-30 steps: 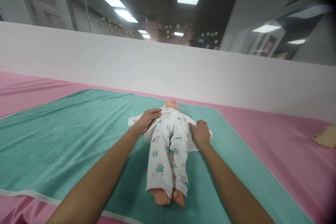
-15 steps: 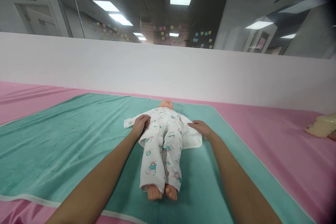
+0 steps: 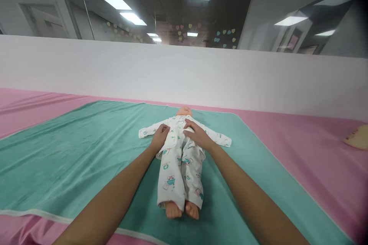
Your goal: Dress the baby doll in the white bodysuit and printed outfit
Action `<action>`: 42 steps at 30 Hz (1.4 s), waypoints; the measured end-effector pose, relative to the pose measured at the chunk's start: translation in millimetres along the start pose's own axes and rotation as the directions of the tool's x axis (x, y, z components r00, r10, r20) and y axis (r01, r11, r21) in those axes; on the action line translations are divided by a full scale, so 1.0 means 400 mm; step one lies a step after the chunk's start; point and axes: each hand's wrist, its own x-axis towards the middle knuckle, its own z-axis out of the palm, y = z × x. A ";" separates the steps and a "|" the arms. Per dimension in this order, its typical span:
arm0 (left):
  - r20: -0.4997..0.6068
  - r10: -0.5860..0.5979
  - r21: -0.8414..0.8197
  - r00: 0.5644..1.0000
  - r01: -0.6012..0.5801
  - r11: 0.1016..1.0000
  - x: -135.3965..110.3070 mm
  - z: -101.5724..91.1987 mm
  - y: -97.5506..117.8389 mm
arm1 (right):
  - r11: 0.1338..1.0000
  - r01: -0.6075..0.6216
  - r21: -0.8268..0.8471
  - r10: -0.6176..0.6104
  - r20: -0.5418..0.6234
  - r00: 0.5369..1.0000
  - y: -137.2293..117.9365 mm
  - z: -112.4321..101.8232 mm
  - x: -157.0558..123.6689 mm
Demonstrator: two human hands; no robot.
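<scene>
A baby doll (image 3: 179, 168) lies on its back on a teal towel (image 3: 71, 153), head away from me and bare feet toward me. It wears white printed pyjama trousers and a matching top with sleeves spread to both sides. My left hand (image 3: 160, 135) rests on the left front flap of the top, fingers curled on the cloth. My right hand (image 3: 196, 134) lies flat on the doll's chest, pressing the right flap of the top over the body.
The towel lies on a pink sheet (image 3: 301, 149) that covers the surface. A white partition (image 3: 184, 72) runs along the far side. A pale yellow object (image 3: 358, 137) lies at the right edge.
My right hand has moved from the spread right flap inward, folding it over the doll's chest. My left hand stays at the left flap. The right sleeve now lies stretched out.
</scene>
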 end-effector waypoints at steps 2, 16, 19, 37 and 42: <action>0.004 0.007 0.004 1.000 -0.007 1.000 0.000 -0.001 0.000 | 0.968 0.093 -0.235 -0.092 0.016 0.996 -0.014 0.025 -0.022; 0.278 0.338 0.281 0.899 -0.413 0.866 -0.173 -0.081 0.056 | 0.889 0.131 -0.439 -0.187 -0.087 0.978 -0.022 0.053 -0.224; 0.473 0.478 0.310 0.740 -0.648 0.696 -0.241 -0.124 0.068 | 0.839 0.273 -0.470 -0.324 -0.030 0.945 -0.048 0.041 -0.263; 0.488 0.496 0.597 0.718 -0.689 0.411 -0.500 -0.141 0.104 | 0.925 0.271 -0.267 -0.156 0.383 0.911 -0.132 0.137 -0.369; 0.286 0.572 0.614 0.769 -0.605 0.507 -0.528 -0.110 0.133 | 0.998 0.053 0.033 -0.061 0.355 0.933 -0.151 0.121 -0.366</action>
